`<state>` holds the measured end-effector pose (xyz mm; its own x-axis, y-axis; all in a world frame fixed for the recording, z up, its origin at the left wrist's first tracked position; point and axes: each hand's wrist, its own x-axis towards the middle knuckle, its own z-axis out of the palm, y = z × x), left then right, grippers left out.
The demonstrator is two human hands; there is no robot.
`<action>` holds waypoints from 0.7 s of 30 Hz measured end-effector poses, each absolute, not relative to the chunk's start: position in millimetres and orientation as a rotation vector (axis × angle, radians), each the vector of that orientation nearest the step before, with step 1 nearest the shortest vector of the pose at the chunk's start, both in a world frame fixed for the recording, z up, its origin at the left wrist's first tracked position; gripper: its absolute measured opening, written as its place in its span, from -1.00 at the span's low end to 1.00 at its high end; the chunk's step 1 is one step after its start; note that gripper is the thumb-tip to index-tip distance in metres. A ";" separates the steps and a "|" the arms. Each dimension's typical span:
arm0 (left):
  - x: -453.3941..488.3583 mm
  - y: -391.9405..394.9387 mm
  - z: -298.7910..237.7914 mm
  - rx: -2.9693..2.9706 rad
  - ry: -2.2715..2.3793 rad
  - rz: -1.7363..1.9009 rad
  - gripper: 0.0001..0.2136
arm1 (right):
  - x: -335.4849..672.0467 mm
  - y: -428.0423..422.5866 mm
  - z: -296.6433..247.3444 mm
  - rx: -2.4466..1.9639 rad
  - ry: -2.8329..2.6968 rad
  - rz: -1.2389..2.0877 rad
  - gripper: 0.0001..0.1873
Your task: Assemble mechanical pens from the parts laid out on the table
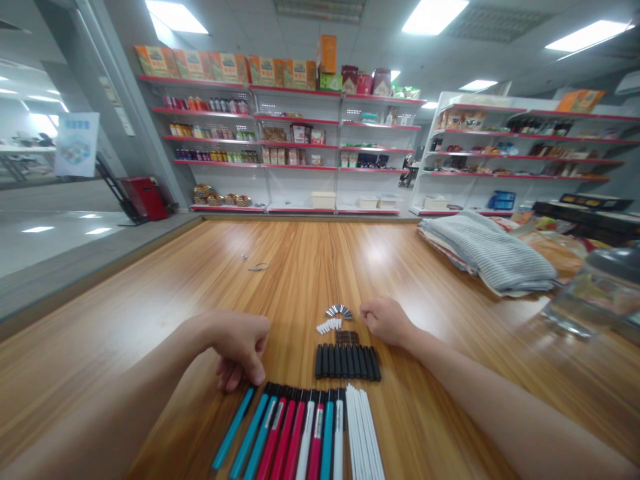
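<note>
Glossy wood grain covers the table (295, 287), and on its near part, well short of the far edge, teal, red and white pens (296, 427) lie in a row, their dark ends pointing away from the person. Slim white rods (365, 433) lie side by side just right of them. Furthest left, set slightly apart from its neighbours, is a teal pen (233, 430); the left hand (240, 353) bends over its black end, thumb and fingers drawn in, though I cannot tell whether that grip is clamped on it. Past the row come black pen parts (347, 361), small dark brown pieces (347, 337), little white pieces (329, 325) and a fan of silver cones (339, 311). Just right of the fan is the right hand (386, 321), its grip curled together in a loose fist. Toward the far right corner I see a clear lidded jar (590, 297) and, beyond it, folded striped cloth (493, 250). A thin silver loop (259, 268) lies nearer the far edge. Beyond that edge stand white shelves (295, 185) with red trim, orange boxes (267, 71) lining the top.
</note>
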<state>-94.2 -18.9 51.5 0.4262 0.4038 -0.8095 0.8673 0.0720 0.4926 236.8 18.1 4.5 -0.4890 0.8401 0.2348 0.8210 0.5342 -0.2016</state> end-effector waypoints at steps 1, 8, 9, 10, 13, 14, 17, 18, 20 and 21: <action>-94.1 -19.1 52.0 1.532 1.161 -0.518 -0.77 | 237.0 18.4 3.9 -1.381 -2.472 0.096 -0.76; -91.4 -22.4 58.9 1.649 1.235 -0.494 -0.78 | 238.5 19.0 5.4 -1.345 -2.466 0.175 -0.78; -90.4 -22.6 60.7 1.706 1.292 -0.443 -0.80 | 238.9 18.3 6.6 -1.336 -2.464 0.190 -0.77; -89.3 -22.7 62.6 1.777 1.361 -0.378 -0.82 | 239.3 17.6 7.9 -1.325 -2.458 0.205 -0.76; -87.2 -23.5 67.9 2.028 1.578 -0.206 -0.77 | 239.9 15.4 10.4 -1.292 -2.418 0.238 -0.70; -87.4 -24.2 68.9 2.090 1.644 -0.190 -0.71 | 239.8 14.9 10.4 -1.283 -2.405 0.247 -0.66; -90.0 -28.3 68.7 2.077 1.776 -0.295 -0.53 | 239.1 15.0 8.5 -1.278 -2.377 0.274 -0.51; -90.8 -30.0 67.7 2.030 1.795 -0.330 -0.51 | 238.9 15.4 7.5 -1.281 -2.367 0.284 -0.47; -91.2 -33.3 64.9 1.931 1.803 -0.342 -0.58 | 238.6 16.2 5.7 -1.288 -2.346 0.298 -0.43; -90.7 -34.5 63.5 1.890 1.799 -0.326 -0.65 | 238.5 16.5 4.9 -1.293 -2.338 0.300 -0.41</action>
<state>-90.7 -34.5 63.5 0.0950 0.8599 -0.5016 0.9811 0.0044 0.1932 238.5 16.5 4.9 -0.4597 0.8431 0.2791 0.7453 0.5372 -0.3950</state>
